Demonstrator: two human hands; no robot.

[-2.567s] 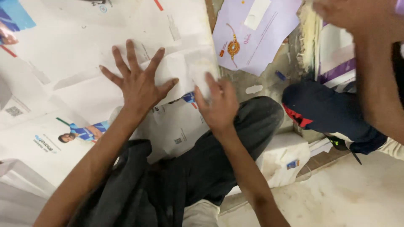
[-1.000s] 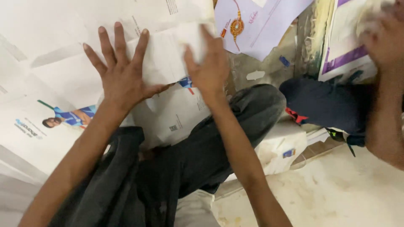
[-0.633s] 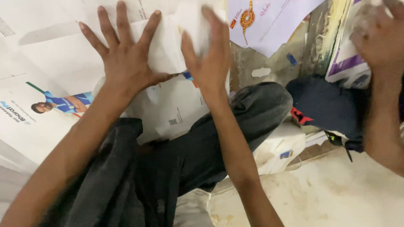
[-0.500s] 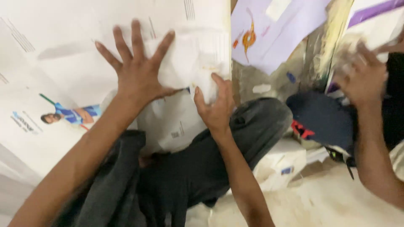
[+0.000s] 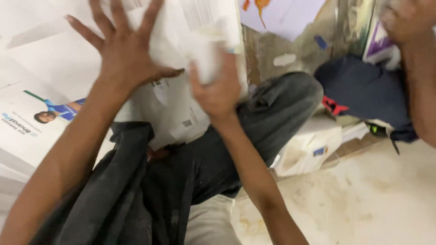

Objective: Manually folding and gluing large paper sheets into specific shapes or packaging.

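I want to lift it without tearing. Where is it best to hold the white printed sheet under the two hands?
Probably at its right edge, coming from the right. The white printed sheet lies flat, the left hand pressing it with spread fingers, while the right hand already curls at that free edge beside the dark knee.

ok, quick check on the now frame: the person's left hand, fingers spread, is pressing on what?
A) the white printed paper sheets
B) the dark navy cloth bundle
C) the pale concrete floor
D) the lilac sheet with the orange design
A: the left hand lies flat, fingers splayed, on the white printed paper sheets, with the right hand on the same stack beside it.
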